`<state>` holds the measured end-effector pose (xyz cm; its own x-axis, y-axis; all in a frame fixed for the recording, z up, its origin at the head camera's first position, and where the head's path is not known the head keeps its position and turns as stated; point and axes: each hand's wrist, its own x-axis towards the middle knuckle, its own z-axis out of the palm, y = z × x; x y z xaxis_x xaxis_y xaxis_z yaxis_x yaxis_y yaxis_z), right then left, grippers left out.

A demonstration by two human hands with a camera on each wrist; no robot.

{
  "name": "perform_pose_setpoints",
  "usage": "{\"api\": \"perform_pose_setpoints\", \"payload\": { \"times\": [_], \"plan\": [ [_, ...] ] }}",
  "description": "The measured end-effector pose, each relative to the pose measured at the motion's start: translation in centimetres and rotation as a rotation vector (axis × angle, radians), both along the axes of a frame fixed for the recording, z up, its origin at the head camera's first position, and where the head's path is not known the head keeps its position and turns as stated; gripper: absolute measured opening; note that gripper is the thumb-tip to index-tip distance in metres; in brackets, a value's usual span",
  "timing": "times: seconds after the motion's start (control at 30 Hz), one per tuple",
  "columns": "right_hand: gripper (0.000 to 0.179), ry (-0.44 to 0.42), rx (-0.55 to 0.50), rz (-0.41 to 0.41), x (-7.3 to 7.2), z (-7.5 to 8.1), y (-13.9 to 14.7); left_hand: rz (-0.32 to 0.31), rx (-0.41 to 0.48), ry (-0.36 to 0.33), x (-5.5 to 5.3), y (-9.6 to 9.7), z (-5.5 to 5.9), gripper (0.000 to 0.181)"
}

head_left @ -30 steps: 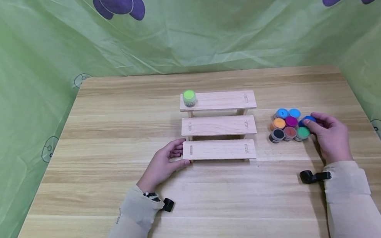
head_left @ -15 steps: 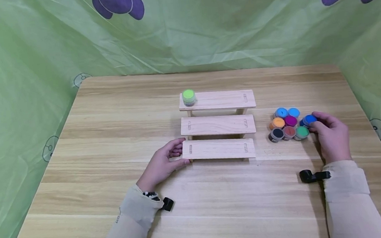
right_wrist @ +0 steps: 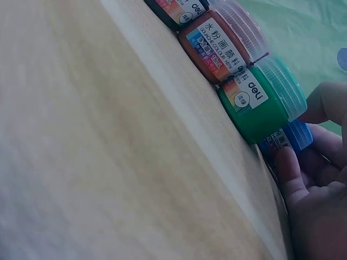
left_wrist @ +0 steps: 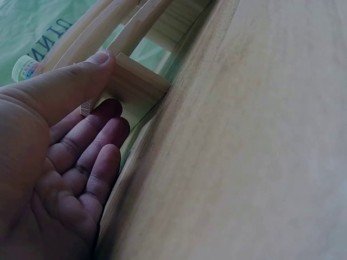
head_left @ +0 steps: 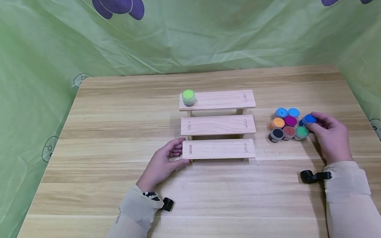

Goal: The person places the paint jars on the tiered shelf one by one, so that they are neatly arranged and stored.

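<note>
A three-tier wooden display stand (head_left: 219,149) stands mid-table in the head view. My left hand (head_left: 161,162) holds the left end of its lowest tier; in the left wrist view the thumb (left_wrist: 92,70) lies against the front and the other fingers reach behind. At the right, my right hand (head_left: 333,137) grips a dark blue gouache paint jar (head_left: 308,119), with the thumb (right_wrist: 290,170) on its near side. This jar sits at the right edge of a cluster, partly hidden by the green jar (right_wrist: 263,100) in the right wrist view. A light green jar (head_left: 188,98) stands on the top tier's left end.
Beside the dark blue jar stand several others, among them an orange (head_left: 277,123), a purple (head_left: 290,121), a black (head_left: 276,135) and a brown jar (head_left: 289,132). Green printed sheeting (head_left: 182,38) surrounds the wood-grain table (head_left: 106,116) at the back and sides.
My right fingers shift slightly about the dark blue jar, uncovering more of its lid than a second ago. The left hand and the stand stay where they were.
</note>
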<state>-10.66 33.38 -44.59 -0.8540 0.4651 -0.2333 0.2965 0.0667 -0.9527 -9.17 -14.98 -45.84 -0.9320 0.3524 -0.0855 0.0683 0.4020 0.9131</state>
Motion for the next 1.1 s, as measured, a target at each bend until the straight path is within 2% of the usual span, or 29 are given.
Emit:
{"api": "perform_pose_setpoints", "payload": {
  "times": [0.23, 0.47, 0.77, 1.1],
  "plan": [
    [0.049, -0.033, 0.05, -0.024, -0.08, 0.04, -0.17, 0.001, 0.002, -0.001, 0.01, 0.0, 0.04, 0.068],
    [0.048, 0.013, -0.077, -0.102, -0.16, -0.04, -0.19, -0.002, 0.002, 0.003, 0.06, -0.01, 0.08, 0.069],
    [0.043, 0.076, -0.166, -0.168, -0.43, -0.01, -0.28, 0.0, -0.004, 0.018, 0.13, 0.05, 0.19, 0.069],
    [0.042, 0.091, -0.158, -0.189, -0.46, -0.01, -0.36, -0.002, 0.003, 0.012, 0.08, 0.03, 0.14, 0.069]
  ]
}}
